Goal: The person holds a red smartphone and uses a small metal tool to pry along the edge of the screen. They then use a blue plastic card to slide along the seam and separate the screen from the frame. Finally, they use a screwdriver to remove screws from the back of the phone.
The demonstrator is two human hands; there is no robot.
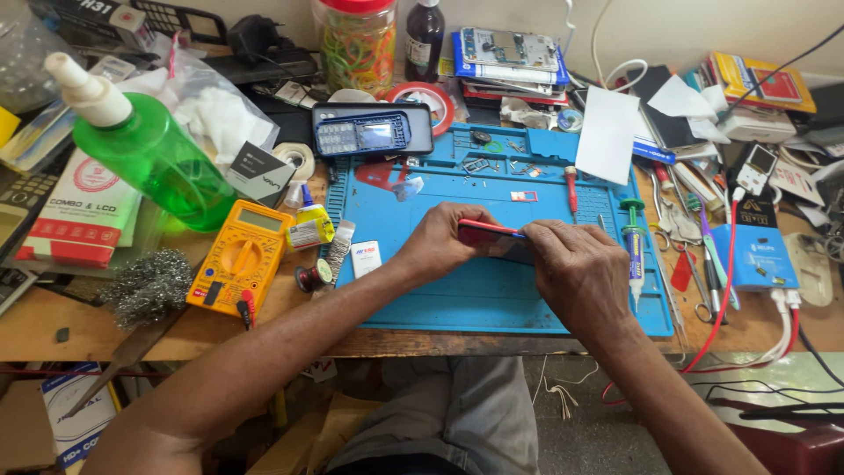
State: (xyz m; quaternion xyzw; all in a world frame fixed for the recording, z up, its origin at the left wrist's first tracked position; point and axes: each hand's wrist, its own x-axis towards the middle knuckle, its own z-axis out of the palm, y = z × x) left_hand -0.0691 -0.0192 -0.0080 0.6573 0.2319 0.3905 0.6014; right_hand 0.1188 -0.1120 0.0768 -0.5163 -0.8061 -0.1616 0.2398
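My left hand (442,242) and my right hand (576,268) meet over the blue work mat (492,299), both gripping a red phone (489,233) held edge-on between them. My left hand holds its left end, my right hand covers its right end. Most of the phone is hidden by my fingers. A red-handled screwdriver (571,186) lies on the mat just behind my right hand. A syringe with a green cap (634,246) lies at the mat's right edge.
A yellow multimeter (242,259), a green spray bottle (145,145) and steel wool (145,286) stand left. A phone frame with a keypad part (369,132), a jar (356,44) and stacked boards (510,57) are behind. Tweezers, scissors, cables and a blue box (756,255) crowd the right.
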